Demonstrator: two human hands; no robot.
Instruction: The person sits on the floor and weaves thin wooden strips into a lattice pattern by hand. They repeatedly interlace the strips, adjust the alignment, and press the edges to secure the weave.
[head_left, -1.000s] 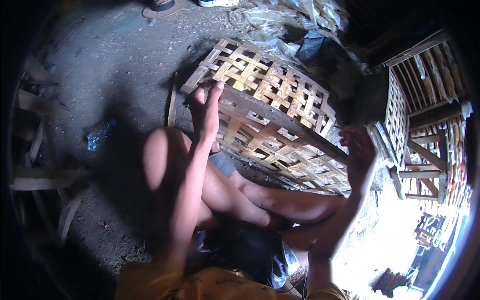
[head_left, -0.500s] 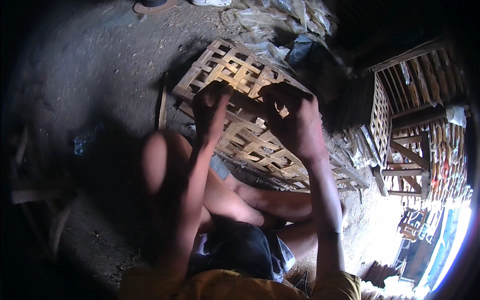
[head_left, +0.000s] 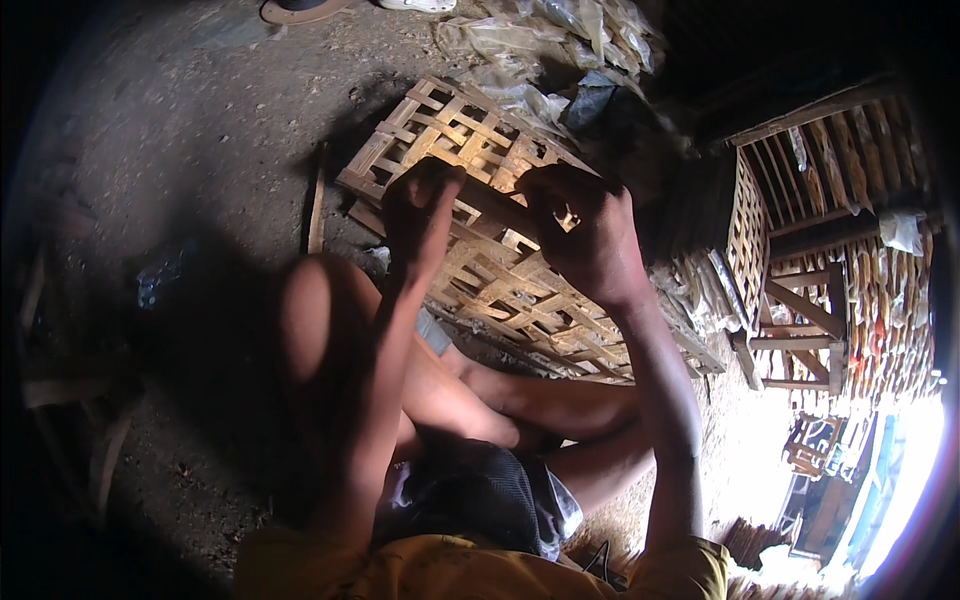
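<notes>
Head view: both hands are raised side by side over two woven slat panels, a short gap between them. The left hand (head_left: pixel 425 205) has its fingers curled and its thumb pointing toward the right hand (head_left: pixel 585 235). That one is bent at the knuckles, its fingers arched into a loop through which a lit slat shows. Fingertips are dark on both, so I cannot tell whether either grips anything or only hovers over the wood.

Just beyond the hands lies the upper panel (head_left: pixel 455 130); nearer the body, below and between them, the lower panel (head_left: pixel 500 285) slopes down to the right. Left of the left hand, a stick (head_left: pixel 317 200) lies on the ground (head_left: pixel 230 120). Crossed legs (head_left: pixel 540 395) are below the hands. Plastic sheeting (head_left: pixel 560 40) is heaped beyond the right hand, near a bluish scrap (head_left: pixel 592 98). Well to that hand's right stand a lattice side (head_left: pixel 748 235) and a wooden frame (head_left: pixel 837 325), with a white bag (head_left: pixel 902 232) above the frame.
</notes>
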